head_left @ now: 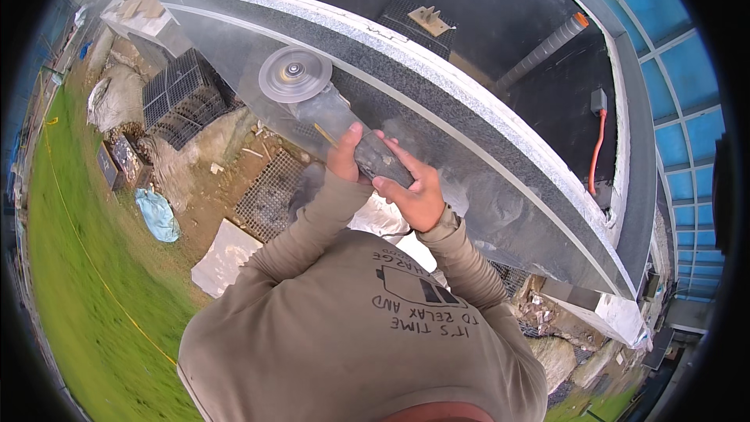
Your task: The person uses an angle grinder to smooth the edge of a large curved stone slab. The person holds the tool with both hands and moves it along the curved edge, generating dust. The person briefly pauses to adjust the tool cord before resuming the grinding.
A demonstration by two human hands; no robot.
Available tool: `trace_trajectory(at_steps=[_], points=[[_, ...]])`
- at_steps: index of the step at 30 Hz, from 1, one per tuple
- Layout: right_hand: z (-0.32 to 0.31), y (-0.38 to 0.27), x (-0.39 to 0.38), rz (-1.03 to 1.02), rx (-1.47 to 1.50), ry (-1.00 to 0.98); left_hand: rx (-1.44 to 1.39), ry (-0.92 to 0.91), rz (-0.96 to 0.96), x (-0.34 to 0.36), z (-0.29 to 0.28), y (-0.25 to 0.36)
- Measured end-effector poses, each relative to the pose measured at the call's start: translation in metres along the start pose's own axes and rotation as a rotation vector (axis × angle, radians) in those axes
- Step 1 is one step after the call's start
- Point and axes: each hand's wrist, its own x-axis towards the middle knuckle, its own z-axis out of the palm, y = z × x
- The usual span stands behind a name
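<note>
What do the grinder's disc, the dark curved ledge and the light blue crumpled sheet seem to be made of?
Grinder's disc: probably metal, smooth grey, by its dull sheen; an abrasive composite is possible. Dark curved ledge: likely stone, matte, from its fine speckling. Light blue crumpled sheet: perhaps thin plastic, soft-sheened and creased; cloth remains possible.

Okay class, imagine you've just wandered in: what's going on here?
Someone in a brown shirt holds a grinder with both bare hands. The left hand and the right hand are wrapped around its body. Its round disc is in front of a long grey wall; whether they touch is hard to tell. Black crates and a blue bag lie to the left, near grass.
</note>
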Motion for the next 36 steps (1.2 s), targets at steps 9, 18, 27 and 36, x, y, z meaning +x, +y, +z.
trace_trajectory(at_steps=[9, 18, 27, 36], points=[[-0.017, 0.012, -0.024, -0.12, -0.159, 0.029, -0.013, 0.018, -0.042, -0.013, 0.006, -0.024], [-0.017, -0.001, -0.036, -0.008, -0.063, 0.054, -0.095, 0.035, -0.044, -0.015, 0.007, -0.037], [-0.013, -0.005, -0.031, 0.02, -0.027, 0.058, -0.055, 0.095, -0.028, -0.015, 0.012, -0.029], [-0.009, 0.0, -0.016, -0.044, -0.076, 0.041, -0.035, 0.106, 0.037, -0.004, 0.009, -0.021]])
